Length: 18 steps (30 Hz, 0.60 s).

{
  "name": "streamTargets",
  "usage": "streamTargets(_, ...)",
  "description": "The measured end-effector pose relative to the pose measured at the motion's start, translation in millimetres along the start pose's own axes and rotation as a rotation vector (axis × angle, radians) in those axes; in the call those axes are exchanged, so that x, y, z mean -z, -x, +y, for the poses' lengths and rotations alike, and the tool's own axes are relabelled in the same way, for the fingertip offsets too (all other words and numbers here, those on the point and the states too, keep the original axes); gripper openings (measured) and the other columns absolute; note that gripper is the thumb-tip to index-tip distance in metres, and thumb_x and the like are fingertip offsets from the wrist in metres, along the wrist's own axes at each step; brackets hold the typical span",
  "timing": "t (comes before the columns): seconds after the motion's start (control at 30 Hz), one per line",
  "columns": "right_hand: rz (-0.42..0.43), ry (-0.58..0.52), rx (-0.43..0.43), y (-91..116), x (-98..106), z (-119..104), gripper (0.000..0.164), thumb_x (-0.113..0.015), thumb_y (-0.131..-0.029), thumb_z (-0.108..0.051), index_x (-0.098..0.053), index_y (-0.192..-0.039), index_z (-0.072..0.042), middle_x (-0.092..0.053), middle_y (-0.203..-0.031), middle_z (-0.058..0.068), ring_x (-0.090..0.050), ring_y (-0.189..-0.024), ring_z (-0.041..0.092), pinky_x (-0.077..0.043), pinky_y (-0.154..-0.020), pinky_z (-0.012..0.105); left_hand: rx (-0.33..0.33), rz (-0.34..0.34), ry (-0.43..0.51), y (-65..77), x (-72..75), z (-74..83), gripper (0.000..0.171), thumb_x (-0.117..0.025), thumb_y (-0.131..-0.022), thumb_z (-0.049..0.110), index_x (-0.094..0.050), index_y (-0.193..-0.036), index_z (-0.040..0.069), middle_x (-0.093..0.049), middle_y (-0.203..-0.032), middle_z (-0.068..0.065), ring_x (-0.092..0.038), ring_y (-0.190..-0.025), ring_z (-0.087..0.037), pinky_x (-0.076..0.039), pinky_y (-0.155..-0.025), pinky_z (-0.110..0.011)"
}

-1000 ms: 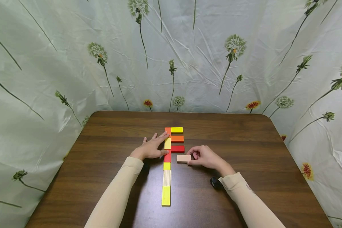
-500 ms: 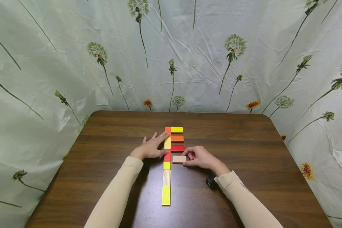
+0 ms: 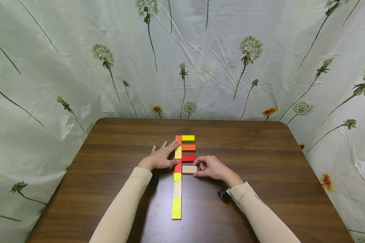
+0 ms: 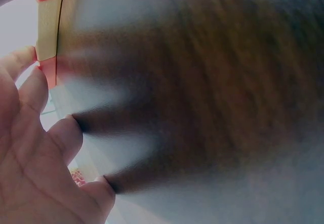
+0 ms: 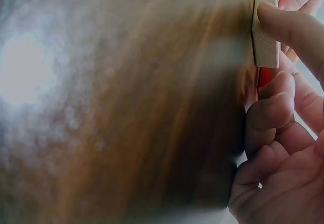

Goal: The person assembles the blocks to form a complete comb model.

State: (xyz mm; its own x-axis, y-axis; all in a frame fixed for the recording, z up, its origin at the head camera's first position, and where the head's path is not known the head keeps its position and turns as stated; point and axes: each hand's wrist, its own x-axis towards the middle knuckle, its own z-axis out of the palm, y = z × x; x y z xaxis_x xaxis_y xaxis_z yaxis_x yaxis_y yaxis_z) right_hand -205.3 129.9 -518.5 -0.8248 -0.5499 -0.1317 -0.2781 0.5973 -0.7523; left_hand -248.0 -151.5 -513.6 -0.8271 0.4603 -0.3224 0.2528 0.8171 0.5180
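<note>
A straight column of flat wooden blocks runs down the middle of the table, among them a red block [image 3: 177, 167], a small yellow block [image 3: 177, 177] and a long yellow block [image 3: 176, 208] at the near end. My left hand [image 3: 160, 158] lies spread over its upper part, fingertips on the orange block [image 3: 178, 138] and thumb on the red one. My right hand [image 3: 214, 167] pinches a plain wooden block [image 3: 189, 169] between thumb and fingers, its left end right at the column's side. In the right wrist view the thumb presses along the edge of this wooden block [image 5: 266, 31].
Above the held block, a yellow block [image 3: 188, 138], an orange block [image 3: 189, 147] and a red block [image 3: 188, 158] stick out rightward from the column. The brown table [image 3: 118, 135] ends at the back before a flower-patterned curtain [image 3: 213, 60].
My right hand has slid the plain wooden block leftward over the table, from apart to the side of the column. The left hand has stayed in place.
</note>
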Motion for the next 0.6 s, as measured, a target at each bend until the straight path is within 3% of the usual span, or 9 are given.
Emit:
streamTargets(0.33,-0.003,-0.006,-0.005,0.7,1.1,-2.9,0.029,-0.09,-0.09,-0.027,-0.075,-0.111,-0.015,-0.052,-0.073,-0.008,-0.045,-0.064,0.008,-0.035,-0.061,0.021,0.015,-0.009,-0.003,-1.6,0.6,-1.0,0.088,-0.064,-0.102,0.055,-0.017,-0.174,0.035,-0.007,-0.183,0.012,-0.001,-0.17,-0.039,0.009,-0.127,-0.077)
streamTargets(0.6,-0.013,-0.013,0.003,-0.2,1.5,-0.2,0.033,-0.091,-0.088,-0.03,-0.075,-0.112,-0.015,-0.052,-0.072,-0.008,-0.045,-0.064,0.007,-0.035,-0.061,0.021,-0.018,0.01,0.01,4.0,1.6,3.0,0.087,-0.064,-0.102,0.054,-0.021,-0.174,0.029,-0.012,-0.183,0.004,-0.005,-0.169,-0.045,0.006,-0.126,-0.08)
